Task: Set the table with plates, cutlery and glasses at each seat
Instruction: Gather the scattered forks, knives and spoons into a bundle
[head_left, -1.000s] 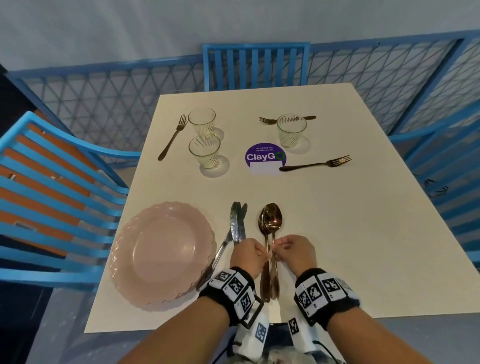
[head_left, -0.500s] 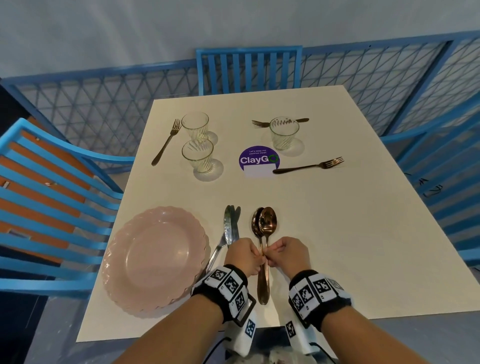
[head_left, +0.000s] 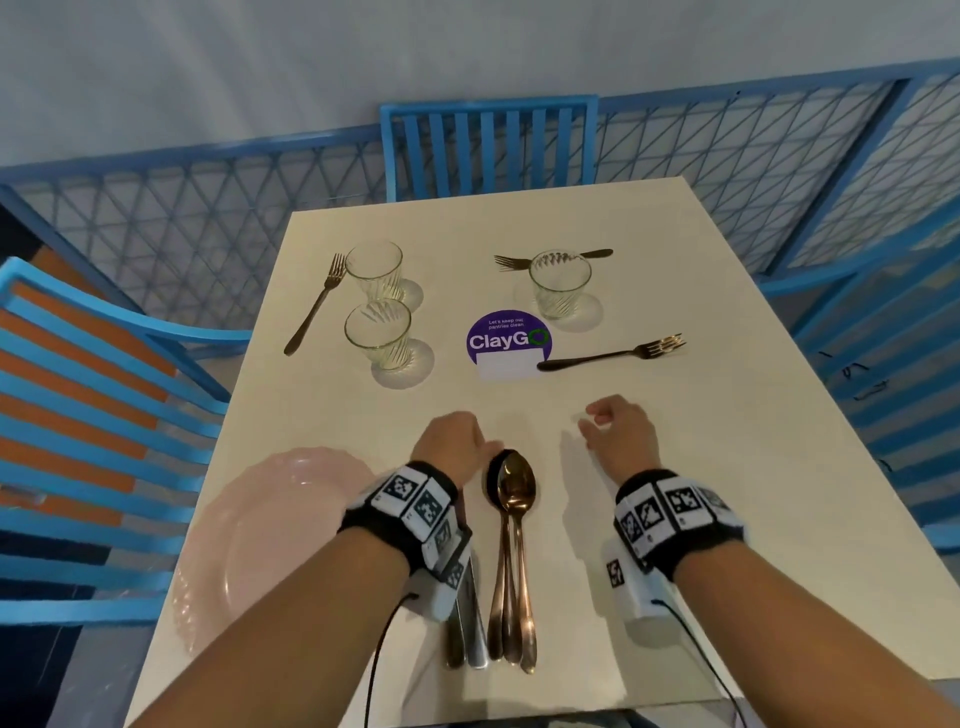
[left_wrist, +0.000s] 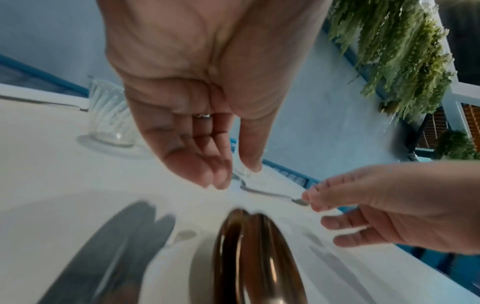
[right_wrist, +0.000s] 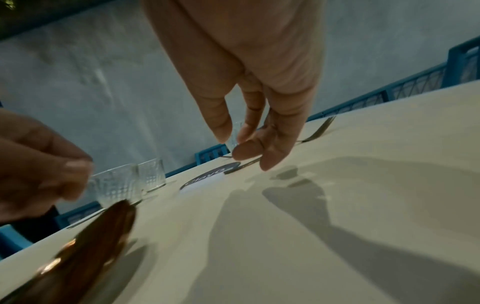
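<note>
Now both hands hover empty above the cream surface (head_left: 675, 467): the left hand (head_left: 453, 441) with fingers loosely extended just beyond the bowls of the stacked copper spoons (head_left: 511, 545), the right hand (head_left: 621, 431) relaxed and apart to the right. Knives (head_left: 470, 629) lie beside the spoons, next to the pink plate (head_left: 260, 535). Farther off stand three glasses (head_left: 378, 332) and three forks (head_left: 613, 354).

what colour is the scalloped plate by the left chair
Pale pink scalloped plate; the head view shows it best.
</note>
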